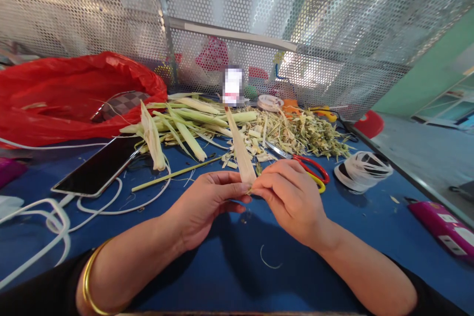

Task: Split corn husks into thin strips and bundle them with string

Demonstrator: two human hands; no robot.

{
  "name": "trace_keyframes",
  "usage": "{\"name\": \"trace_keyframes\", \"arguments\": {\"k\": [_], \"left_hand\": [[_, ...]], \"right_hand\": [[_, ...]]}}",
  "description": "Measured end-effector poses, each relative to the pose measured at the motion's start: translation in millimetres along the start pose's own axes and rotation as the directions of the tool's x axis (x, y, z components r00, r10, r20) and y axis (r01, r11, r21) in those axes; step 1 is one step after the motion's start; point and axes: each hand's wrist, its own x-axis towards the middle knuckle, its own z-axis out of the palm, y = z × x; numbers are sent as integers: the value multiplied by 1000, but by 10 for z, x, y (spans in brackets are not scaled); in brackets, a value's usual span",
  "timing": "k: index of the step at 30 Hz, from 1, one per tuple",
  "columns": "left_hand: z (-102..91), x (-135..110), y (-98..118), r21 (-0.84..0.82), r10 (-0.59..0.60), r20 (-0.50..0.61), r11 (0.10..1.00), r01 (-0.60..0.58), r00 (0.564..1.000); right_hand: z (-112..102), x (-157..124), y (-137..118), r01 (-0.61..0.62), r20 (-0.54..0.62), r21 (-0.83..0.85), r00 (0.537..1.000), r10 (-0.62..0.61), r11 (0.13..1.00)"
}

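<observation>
A pale corn husk [241,150] stands up between my two hands, its pointed tip leaning away from me. Thumb and fingers of my left hand [218,192] pinch its lower end. On the other side my right hand [292,195] is closed at the same end, its fingertips meeting the left thumb. What exactly lies between the right fingertips is mostly hidden. Just beyond the right hand lie scissors [313,168] with red and yellow handles, blades partly over husk scraps. A heap of green-white corn husks [188,133] lies behind the left hand.
Cut scraps and dried plant bits [311,133] spread at the back right. A roll of white ribbon [363,172] and a purple power strip [444,227] are at right. Left are a phone [99,165], white cable [61,222] and red plastic bag [74,84]. Perforated metal panel [229,5] rises behind.
</observation>
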Motion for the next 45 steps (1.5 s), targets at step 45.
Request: {"name": "trace_keyframes", "arguments": {"k": [45], "left_hand": [[26, -16, 60, 80, 91, -144, 994, -80, 985]], "right_hand": [[27, -60, -20, -294, 117, 287, 955, 271, 912]]}}
